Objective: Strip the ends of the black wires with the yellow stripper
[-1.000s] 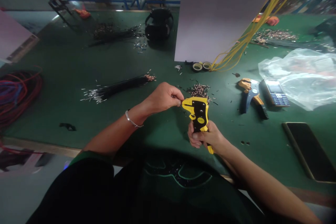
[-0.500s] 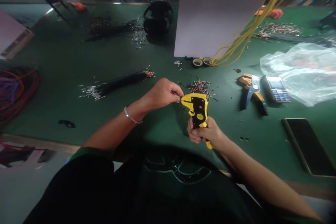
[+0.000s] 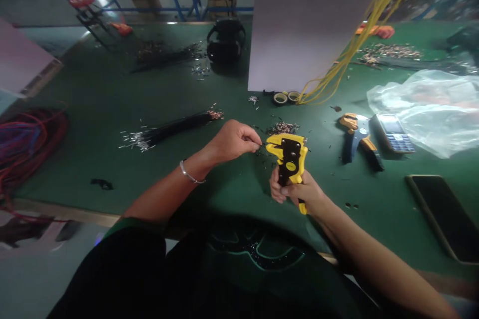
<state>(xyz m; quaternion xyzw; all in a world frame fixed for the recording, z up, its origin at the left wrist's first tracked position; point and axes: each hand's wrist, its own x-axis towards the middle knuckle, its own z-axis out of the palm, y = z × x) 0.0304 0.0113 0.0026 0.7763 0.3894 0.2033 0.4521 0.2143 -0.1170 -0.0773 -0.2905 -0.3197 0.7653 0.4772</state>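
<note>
While the right hand (image 3: 297, 190) wraps around the yellow-and-black hand tool (image 3: 291, 153), the tool's nose sits just beside the left hand (image 3: 234, 140), whose fingertips press together, any hold too small to tell.

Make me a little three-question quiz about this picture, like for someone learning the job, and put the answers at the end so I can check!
1. What does the right hand hold?
A) the keypad phone
B) the yellow-and-black tool
C) the clear plastic
2. True or false: a bracelet is around the left wrist.
3. How many tape rolls are by the bottom edge of the white panel?

Key: 1. B; 2. True; 3. Two
</note>
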